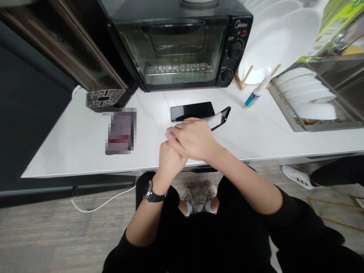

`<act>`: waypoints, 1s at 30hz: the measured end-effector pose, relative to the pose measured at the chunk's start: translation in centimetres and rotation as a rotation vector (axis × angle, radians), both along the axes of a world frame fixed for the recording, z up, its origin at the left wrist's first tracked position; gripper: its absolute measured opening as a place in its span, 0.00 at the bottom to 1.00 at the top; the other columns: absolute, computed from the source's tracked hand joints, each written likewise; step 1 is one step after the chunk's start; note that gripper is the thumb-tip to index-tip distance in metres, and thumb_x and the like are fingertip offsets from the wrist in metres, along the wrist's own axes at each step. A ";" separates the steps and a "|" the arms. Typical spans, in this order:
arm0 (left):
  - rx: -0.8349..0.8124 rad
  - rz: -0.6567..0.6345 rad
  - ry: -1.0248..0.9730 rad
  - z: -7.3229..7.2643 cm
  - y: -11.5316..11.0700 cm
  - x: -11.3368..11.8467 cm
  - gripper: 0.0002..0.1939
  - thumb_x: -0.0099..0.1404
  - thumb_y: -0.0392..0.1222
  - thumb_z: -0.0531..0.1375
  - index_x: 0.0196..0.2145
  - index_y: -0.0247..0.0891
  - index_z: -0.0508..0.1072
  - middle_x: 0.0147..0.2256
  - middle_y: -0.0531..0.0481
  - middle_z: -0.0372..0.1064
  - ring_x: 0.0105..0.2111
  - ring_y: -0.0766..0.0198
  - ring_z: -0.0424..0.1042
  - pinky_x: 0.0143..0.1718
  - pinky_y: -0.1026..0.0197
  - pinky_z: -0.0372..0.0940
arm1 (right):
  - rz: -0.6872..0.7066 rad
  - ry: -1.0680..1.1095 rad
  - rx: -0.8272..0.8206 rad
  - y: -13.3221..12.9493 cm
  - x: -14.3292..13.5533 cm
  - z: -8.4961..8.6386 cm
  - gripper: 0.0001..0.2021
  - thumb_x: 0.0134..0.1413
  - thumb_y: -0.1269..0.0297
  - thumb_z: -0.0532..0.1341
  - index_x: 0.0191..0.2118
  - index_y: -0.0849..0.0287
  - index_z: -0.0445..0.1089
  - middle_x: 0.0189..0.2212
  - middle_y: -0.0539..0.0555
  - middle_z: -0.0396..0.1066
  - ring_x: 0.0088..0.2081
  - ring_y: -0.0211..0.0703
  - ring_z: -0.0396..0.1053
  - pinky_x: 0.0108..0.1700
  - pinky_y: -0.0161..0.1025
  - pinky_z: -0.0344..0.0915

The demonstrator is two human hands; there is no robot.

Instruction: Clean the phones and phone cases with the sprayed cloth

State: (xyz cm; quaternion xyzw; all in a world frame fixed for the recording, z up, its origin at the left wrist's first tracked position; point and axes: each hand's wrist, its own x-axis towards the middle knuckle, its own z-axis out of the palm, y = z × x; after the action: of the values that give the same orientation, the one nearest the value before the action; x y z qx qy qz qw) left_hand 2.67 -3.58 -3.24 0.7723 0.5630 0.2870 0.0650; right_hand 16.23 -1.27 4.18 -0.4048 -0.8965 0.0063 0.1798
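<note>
My right hand (196, 137) lies over my left hand (171, 161) above the counter's front edge, its fingers bent over the left one. The left fingers are mostly hidden beneath it. Just behind the hands, a black phone (192, 111) lies flat on the white counter (150, 129). Beside it, a dark phone case (225, 115) stands tilted, with a pale piece (214, 120) at its inner side, partly covered by my right hand. Whether anything is between my hands cannot be seen.
A toaster oven (182, 53) stands behind the phone. At left are a pixelated item (121, 131) and a drip tray (105, 98). A glue-like bottle (254, 97), plates (280, 41) and a sink (290, 110) are at right. A person's shoe (298, 176) shows on the floor.
</note>
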 end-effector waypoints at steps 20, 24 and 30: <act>-0.007 -0.051 0.060 1.0 -0.4 0.2 0.14 0.69 0.39 0.56 0.30 0.33 0.79 0.24 0.43 0.76 0.22 0.58 0.71 0.27 0.58 0.57 | -0.037 -0.076 0.041 0.7 2.6 -0.4 0.30 0.78 0.51 0.42 0.39 0.58 0.79 0.34 0.56 0.82 0.36 0.48 0.75 0.41 0.46 0.56; -0.012 -0.129 -0.121 1.8 -0.9 0.9 0.14 0.76 0.43 0.57 0.52 0.41 0.81 0.37 0.50 0.83 0.28 0.64 0.77 0.32 0.62 0.62 | -0.201 -0.156 0.059 2.4 7.4 -0.2 0.32 0.78 0.50 0.40 0.39 0.59 0.79 0.34 0.58 0.81 0.34 0.50 0.74 0.36 0.47 0.52; -0.001 -0.089 0.025 1.3 -0.6 1.2 0.14 0.71 0.37 0.56 0.40 0.36 0.82 0.33 0.43 0.82 0.28 0.56 0.78 0.32 0.56 0.64 | 0.001 -0.073 0.054 1.1 5.6 -0.8 0.28 0.78 0.51 0.43 0.47 0.58 0.80 0.38 0.55 0.83 0.39 0.49 0.77 0.46 0.47 0.61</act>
State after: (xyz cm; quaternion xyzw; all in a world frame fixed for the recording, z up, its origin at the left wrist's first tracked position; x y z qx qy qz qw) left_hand 3.88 -4.14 -1.94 0.8001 0.5290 0.2738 0.0711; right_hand 21.88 -0.18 3.35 -0.3993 -0.9025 -0.0325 0.1580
